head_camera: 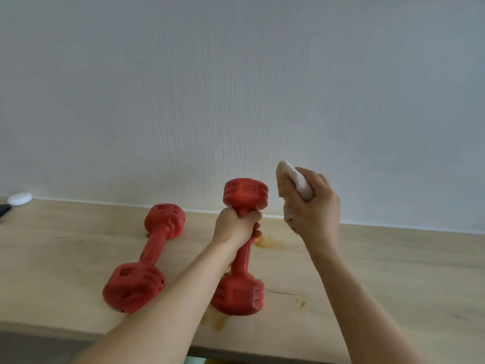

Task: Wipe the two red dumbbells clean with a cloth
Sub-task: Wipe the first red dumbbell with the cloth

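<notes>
Dumbbell [242, 248] stands on end mid-tabletop [393, 258], left hand [236, 225] wrapped round its handle; looks heavy, rigid. Right hand [312, 203] at 3 o'clock bunches soft cloth [290, 183]. Second dumbbell [148, 256] lies at 9.

The left hand [236, 224] covers the upper handle of the raised dumbbell [242, 248], whose lower head is blurred. The right hand [312, 206] hides much of the cloth [291, 179]. Both forearms run off the bottom edge. At the left edge a dark object [3, 209] is cut off, unidentifiable.
</notes>
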Available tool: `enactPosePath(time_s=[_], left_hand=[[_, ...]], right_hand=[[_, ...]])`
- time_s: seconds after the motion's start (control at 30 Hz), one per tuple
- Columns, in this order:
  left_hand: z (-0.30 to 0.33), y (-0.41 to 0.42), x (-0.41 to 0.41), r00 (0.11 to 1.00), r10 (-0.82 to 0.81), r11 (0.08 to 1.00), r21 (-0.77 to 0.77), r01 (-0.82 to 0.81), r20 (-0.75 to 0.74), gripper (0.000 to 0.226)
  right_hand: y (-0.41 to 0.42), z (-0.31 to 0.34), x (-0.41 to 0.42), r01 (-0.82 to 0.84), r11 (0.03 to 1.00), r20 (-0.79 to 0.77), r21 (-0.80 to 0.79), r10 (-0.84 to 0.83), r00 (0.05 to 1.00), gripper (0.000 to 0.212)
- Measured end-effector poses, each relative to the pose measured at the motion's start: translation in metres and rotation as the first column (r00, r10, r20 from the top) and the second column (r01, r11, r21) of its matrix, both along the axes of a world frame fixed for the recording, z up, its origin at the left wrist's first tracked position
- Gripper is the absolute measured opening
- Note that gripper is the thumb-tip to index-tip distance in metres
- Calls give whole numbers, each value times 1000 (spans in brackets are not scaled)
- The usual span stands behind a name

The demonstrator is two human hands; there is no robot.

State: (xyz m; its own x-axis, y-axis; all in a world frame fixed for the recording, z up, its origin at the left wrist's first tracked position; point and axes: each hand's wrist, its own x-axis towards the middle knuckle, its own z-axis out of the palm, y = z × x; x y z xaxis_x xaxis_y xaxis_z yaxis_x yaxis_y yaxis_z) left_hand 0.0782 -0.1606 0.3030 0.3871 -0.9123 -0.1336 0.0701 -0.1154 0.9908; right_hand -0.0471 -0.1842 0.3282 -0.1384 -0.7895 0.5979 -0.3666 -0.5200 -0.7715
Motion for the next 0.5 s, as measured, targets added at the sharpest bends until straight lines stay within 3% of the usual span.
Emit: enactPosePath(time_s=[0.13, 0.3, 0.5], left_hand=[[2, -4, 3, 989, 79, 996, -56, -72, 128, 17], [6, -2, 5, 970, -9, 999, -45, 21, 244, 11], [4, 0, 11, 965, -40, 991, -111, 71, 260, 15]], right_hand=[[-2, -2, 15, 51, 994, -50, -98, -56, 997, 21], [-10, -8, 29, 122, 957, -161, -265, -169, 972, 17], [-8, -22, 34, -129, 919, -438, -372, -52, 898, 51]])
